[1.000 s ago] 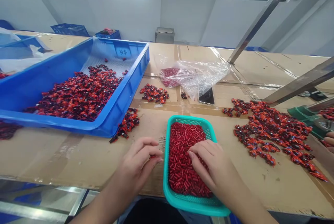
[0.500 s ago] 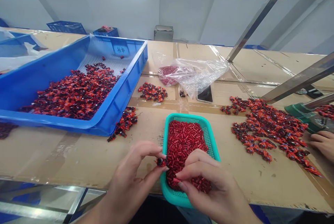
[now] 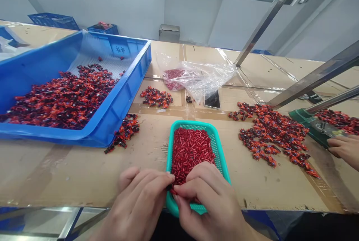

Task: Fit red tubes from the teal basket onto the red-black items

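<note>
Left hand [image 3: 143, 200] and right hand [image 3: 210, 198] now closer together than last frame

Left fingertips pinch a dark part [image 3: 168, 187], mostly hidden; right pinch a red tube [image 3: 173, 192] just beside it, contact unclear. Both at the teal basket [image 3: 169, 155], near-left corner. Loose red tubes [image 3: 190, 151] lie inside.

This is a workshop: a cardboard-covered bench [image 3: 148, 158] holds a tray [image 3: 126, 100], a basket [image 3: 223, 155] and loose heaps of small parts [image 3: 280, 125].
</note>
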`<action>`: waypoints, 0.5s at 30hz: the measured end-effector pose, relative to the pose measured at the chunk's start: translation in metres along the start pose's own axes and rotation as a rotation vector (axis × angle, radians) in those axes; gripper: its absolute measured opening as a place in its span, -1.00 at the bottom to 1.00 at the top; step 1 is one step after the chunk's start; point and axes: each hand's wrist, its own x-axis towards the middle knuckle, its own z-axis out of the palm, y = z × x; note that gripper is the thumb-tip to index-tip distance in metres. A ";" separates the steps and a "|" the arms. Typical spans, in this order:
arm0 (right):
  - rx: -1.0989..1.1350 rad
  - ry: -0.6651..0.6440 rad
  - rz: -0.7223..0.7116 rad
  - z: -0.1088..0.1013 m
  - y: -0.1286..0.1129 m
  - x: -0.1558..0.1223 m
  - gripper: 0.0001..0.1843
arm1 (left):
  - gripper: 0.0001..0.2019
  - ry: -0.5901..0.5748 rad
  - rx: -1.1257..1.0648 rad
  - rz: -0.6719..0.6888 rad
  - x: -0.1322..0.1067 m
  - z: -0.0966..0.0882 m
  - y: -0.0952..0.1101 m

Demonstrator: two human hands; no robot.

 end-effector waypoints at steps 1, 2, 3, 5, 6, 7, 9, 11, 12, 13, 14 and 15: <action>-0.028 0.002 -0.009 0.002 0.000 -0.001 -0.82 | -0.61 0.007 0.012 0.005 -0.001 0.000 0.000; -0.053 0.003 -0.015 0.003 -0.001 -0.002 -0.82 | -0.62 0.009 0.026 0.011 -0.001 0.000 0.001; -0.073 0.004 -0.022 0.005 -0.002 -0.003 -0.81 | -0.63 0.006 0.040 0.018 -0.002 0.000 0.001; -0.096 0.009 -0.031 0.007 -0.003 -0.005 -0.81 | -0.65 -0.010 0.066 0.030 -0.002 -0.001 0.003; -0.101 0.012 -0.032 0.008 -0.003 -0.005 -0.81 | -0.65 -0.023 0.077 0.028 -0.003 -0.001 0.004; -0.104 0.014 -0.034 0.008 -0.004 -0.006 -0.81 | -0.65 -0.037 0.088 0.019 -0.003 -0.002 0.005; -0.109 0.017 -0.043 0.008 -0.004 -0.007 -0.81 | -0.66 -0.056 0.105 0.011 -0.004 -0.002 0.006; -0.124 0.017 -0.054 0.008 -0.004 -0.007 -0.82 | -0.67 -0.076 0.113 0.009 -0.004 -0.003 0.008; -0.132 0.015 -0.056 0.007 -0.003 -0.007 -0.81 | -0.68 -0.084 0.116 0.018 -0.003 -0.004 0.008; -0.140 0.015 -0.054 0.007 -0.003 -0.007 -0.81 | -0.68 -0.089 0.120 0.028 -0.003 -0.004 0.009; -0.146 0.015 -0.050 0.007 -0.003 -0.006 -0.80 | -0.69 -0.092 0.125 0.034 -0.002 -0.004 0.009; -0.148 0.014 -0.046 0.006 -0.003 -0.006 -0.79 | -0.69 -0.092 0.131 0.039 -0.001 -0.005 0.010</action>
